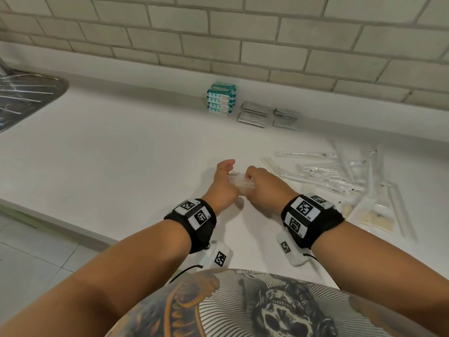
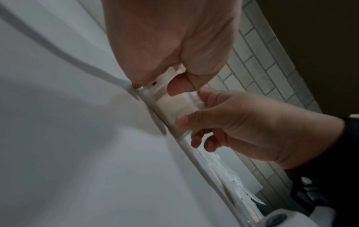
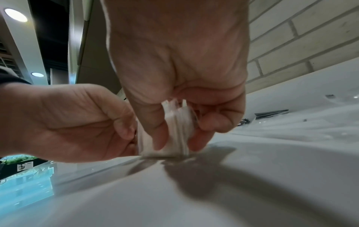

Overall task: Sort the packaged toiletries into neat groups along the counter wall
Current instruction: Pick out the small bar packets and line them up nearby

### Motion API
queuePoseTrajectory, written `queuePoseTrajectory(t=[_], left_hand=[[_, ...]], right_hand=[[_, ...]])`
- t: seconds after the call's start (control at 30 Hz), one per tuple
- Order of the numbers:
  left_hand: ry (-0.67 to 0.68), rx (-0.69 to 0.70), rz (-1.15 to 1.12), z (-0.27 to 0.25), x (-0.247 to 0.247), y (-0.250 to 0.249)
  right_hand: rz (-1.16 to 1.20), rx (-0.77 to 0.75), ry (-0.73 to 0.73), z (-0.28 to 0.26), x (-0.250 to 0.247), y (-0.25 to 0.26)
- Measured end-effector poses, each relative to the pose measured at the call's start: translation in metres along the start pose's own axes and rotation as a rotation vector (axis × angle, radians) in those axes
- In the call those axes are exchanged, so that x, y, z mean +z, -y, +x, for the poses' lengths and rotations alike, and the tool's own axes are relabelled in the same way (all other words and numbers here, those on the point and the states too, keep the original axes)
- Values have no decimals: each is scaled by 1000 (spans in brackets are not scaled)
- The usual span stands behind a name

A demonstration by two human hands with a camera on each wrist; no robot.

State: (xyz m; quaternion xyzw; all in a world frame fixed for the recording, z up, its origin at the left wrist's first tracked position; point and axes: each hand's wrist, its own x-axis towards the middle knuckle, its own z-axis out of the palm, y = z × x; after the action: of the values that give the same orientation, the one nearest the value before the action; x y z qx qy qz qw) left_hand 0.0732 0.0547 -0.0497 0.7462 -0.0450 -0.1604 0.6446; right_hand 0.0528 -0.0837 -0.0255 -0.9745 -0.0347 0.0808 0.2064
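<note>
A bundle of thin clear-wrapped packets [image 1: 241, 184] stands on its long edge on the white counter [image 1: 121, 154], held between both hands. My left hand [image 1: 228, 171] pinches its left end, with the thumb [image 2: 177, 86] on the near face. My right hand [image 1: 250, 177] grips the other end from above, its fingers curled round both sides of the bundle [image 3: 175, 121]. Against the wall stand a stack of teal-and-white packs [image 1: 221, 99] and two stacks of grey sachets [image 1: 254, 115] [image 1: 285, 119]. What the clear wrappers contain cannot be made out.
Several loose clear-wrapped sticks and packets [image 1: 340, 173] lie scattered at the right, with cream-filled bags [image 1: 376, 218] nearer the front edge. A metal sink drainer [image 1: 26, 98] sits at the far left. The tiled wall [image 1: 218, 40] runs along the back.
</note>
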Motion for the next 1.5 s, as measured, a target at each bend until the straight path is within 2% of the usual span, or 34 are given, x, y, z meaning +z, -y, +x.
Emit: queuePoseTrajectory(t=[0.1, 0.3, 0.47, 0.63, 0.77, 0.87, 0.93, 1.03, 1.1, 1.17, 1.2, 1.33, 1.5], left_hand=[[56, -10, 27, 2, 1, 4], [51, 36, 42, 6, 6, 6], [135, 54, 278, 12, 1, 15], [193, 54, 466, 15, -8, 2], [299, 41, 700, 25, -19, -18], [356, 52, 791, 41, -29, -35], [345, 64, 762, 57, -36, -44], [182, 17, 479, 82, -40, -50], [90, -113, 253, 99, -38, -52], [114, -265, 58, 117, -35, -52], [136, -288, 26, 128, -33, -53], [85, -276, 159, 170, -34, -61], [96, -314, 265, 213, -34, -62]], right_hand=[[15, 26, 55, 0, 4, -3], [-17, -20, 11, 4, 9, -2], [-75, -17, 100, 5, 10, -3], [-45, -27, 146, 8, 3, -2], [-121, -54, 108, 16, -10, 0], [7, -31, 97, 30, -22, 4], [101, 19, 47, 42, -28, 5], [360, 142, -84, 64, -35, 2], [631, 241, -158, 80, -37, -1], [897, 348, -212, 97, -34, -4], [990, 400, -227, 107, -33, -5], [1130, 567, -213, 151, -28, -14], [1031, 709, -121, 193, -31, -25]])
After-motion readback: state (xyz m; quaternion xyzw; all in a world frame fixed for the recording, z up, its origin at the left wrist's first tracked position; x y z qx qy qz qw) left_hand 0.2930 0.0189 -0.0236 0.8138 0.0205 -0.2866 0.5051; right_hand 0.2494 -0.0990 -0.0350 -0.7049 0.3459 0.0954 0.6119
